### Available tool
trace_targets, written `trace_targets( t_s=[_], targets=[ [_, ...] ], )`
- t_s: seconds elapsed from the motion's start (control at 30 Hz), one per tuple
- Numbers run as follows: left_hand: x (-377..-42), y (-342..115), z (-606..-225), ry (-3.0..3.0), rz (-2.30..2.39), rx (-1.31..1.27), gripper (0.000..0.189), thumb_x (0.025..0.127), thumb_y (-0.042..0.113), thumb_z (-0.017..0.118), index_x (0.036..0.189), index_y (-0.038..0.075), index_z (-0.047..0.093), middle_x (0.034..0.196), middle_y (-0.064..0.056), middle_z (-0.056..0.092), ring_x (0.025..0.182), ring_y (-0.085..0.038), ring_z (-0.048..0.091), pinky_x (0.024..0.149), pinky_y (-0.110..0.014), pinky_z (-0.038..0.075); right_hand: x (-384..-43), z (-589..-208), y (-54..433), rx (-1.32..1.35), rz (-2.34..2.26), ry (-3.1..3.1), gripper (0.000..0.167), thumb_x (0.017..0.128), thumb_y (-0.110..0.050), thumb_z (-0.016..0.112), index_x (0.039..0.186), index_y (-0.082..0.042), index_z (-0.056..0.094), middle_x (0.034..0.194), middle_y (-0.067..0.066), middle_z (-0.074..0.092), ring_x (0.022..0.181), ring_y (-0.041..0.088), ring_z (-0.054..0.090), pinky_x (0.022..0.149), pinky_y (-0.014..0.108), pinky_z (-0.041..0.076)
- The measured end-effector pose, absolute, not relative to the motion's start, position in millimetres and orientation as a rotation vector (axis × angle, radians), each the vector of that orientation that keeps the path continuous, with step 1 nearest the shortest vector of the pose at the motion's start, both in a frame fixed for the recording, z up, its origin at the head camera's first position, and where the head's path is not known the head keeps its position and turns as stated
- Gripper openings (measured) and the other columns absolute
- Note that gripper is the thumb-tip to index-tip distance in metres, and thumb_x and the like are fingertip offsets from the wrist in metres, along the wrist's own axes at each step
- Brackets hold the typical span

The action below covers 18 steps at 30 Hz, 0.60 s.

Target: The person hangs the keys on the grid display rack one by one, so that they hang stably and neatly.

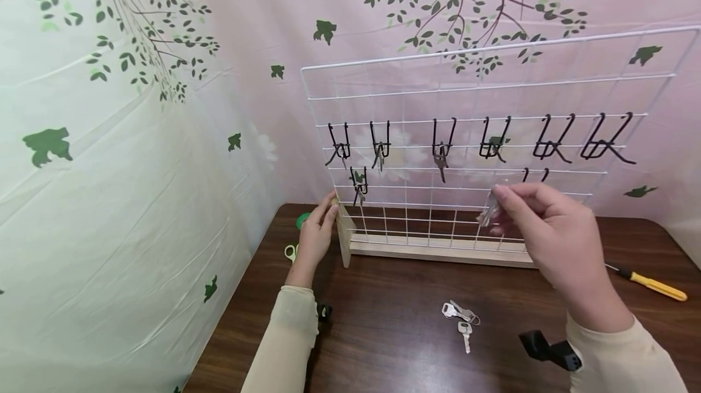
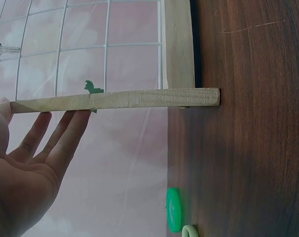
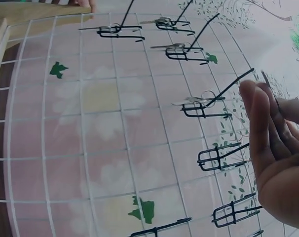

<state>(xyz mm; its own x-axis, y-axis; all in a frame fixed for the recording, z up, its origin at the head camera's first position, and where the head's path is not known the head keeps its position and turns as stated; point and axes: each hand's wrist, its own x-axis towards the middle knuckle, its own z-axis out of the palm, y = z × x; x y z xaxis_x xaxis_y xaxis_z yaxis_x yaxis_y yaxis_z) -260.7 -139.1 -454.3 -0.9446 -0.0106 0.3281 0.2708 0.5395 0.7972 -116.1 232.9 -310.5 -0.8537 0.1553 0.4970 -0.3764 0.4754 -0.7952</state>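
Observation:
My right hand (image 1: pixel 558 241) pinches a small silvery key (image 1: pixel 487 209), blurred, between thumb and fingers before the white wire grid (image 1: pixel 405 184). In the right wrist view only a thin edge of it shows beside the fingertips. My left hand (image 2: pixel 36 163) holds the wooden side piece (image 2: pixel 134 98) of the grid's stand, fingers along its outer face and thumb near its upper end. Black hooks (image 1: pixel 491 148) sit on the grid in an upper row and a lower one. Keys (image 1: pixel 441 162) hang from several hooks at the left. More loose keys (image 1: pixel 465 332) lie on the table, some on a ring.
A yellow-handled screwdriver (image 1: pixel 654 285) lies on the brown table (image 1: pixel 383 332) at the right. Behind my left hand are a green round object (image 2: pixel 173 210) and a pale green scissors handle (image 1: pixel 290 252). A leaf-printed curtain (image 1: pixel 263 10) hangs behind the table.

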Motion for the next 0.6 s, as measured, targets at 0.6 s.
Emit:
trace_targets(
  t_s=[0.6],
  targets=[
    [-261.5,-140.3,-455.0,-2.48,-1.376,-0.214,0.048,0.112,0.047,0.053,0.157,0.031,0.056,0.158,-0.011,0.06,0.146,-0.033,0.059,0.117,-0.057,0.051,-152.4,-308.0,242.5,0.119,1.415,-2.225,0.026,0.108,-0.028,0.066,0.116,-0.004,0.074,0.078,-0.031,0.073,0.069,-0.003,0.073,0.065,0.015,0.061]
  ],
)
